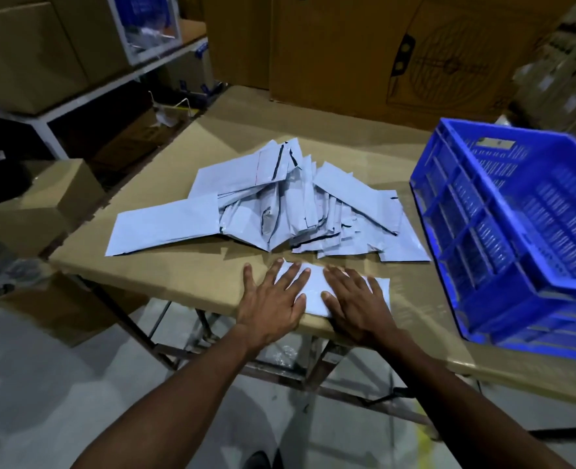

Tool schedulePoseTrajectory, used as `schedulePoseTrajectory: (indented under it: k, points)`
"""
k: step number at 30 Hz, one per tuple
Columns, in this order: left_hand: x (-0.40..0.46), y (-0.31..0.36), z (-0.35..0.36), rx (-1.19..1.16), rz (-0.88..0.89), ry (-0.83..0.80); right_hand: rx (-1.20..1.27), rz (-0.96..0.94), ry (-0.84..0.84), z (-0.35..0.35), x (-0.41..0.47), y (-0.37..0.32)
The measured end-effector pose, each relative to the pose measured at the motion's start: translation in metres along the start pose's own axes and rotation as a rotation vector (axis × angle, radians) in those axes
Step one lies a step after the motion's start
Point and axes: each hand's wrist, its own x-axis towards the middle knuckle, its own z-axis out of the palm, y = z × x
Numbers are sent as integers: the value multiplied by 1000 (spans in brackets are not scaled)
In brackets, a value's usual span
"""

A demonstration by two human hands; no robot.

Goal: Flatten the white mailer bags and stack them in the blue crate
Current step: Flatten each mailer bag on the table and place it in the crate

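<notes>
— Fingers spread flat, both of them: left hand (273,301) and right hand (356,302) press one white mailer bag (313,292) against the table (185,282), at its near edge.

— How far along?

— Early, I'd judge. A rumpled pile of mailer bags (279,204) waits just behind, and the blue crate (516,231) on the right looks empty, as far as its inside shows.

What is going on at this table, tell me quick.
A person presses both palms flat on one white mailer bag at the table's near edge, left hand and right hand side by side. A loose pile of bags waits behind it. The blue crate sits to the right.
</notes>
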Motion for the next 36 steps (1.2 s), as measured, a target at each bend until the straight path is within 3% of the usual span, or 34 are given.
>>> schedulePoseTrajectory:
  k: [14,18,21,24,36]
  points:
    - [8,5,-33,-97,-60,-173,-78,58,-70,-10,-19,32]
    - [37,37,-47,16,17,-7,-162,-32,-26,-18,-7,10]
    - [35,49,-22,-101,110,30,-51,-47,-43,-9,-9,2]
    - [23,48,-2,-155,57,94,-22,-2,33,3,-17,8]
    - [18,34,-5,-104,3,-42,-57,189,-90,-7,-37,50]
